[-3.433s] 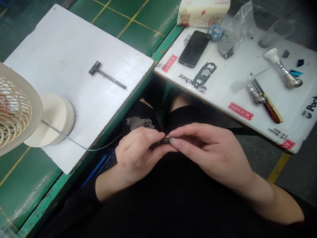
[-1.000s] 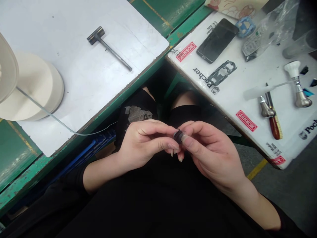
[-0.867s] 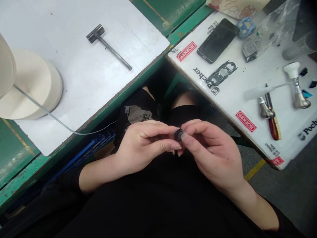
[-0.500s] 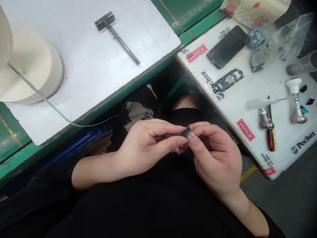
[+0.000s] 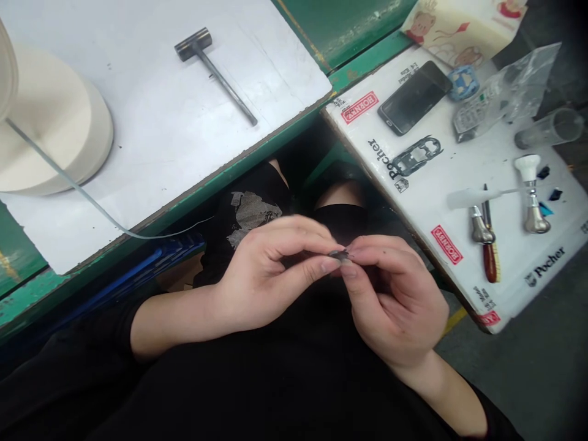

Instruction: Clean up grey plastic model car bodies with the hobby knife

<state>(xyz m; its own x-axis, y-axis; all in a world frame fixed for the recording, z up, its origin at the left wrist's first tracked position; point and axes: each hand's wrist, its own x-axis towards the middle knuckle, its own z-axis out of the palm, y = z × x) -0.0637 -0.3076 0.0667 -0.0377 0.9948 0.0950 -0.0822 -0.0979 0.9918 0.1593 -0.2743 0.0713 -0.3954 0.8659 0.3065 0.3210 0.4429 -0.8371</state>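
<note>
Over my lap, my left hand [image 5: 264, 272] and my right hand [image 5: 395, 297] meet fingertip to fingertip. Both pinch a small dark round part [image 5: 339, 254] between thumbs and forefingers. The part is mostly covered by my fingers, so its shape is hard to make out. My black clothing fills the space below the hands.
A white board [image 5: 151, 141] on the green bench carries a metal T-handled tool [image 5: 215, 68] and a white fan base [image 5: 55, 131] with its cable. At right a white box lid [image 5: 459, 202] holds a phone [image 5: 416, 97], hand tools [image 5: 487, 236], a plastic bag and a clear cup.
The hands stay together on the small part, turning it so it now shows edge-on. The view has shifted a little; the hands sit slightly lower and to the right.
</note>
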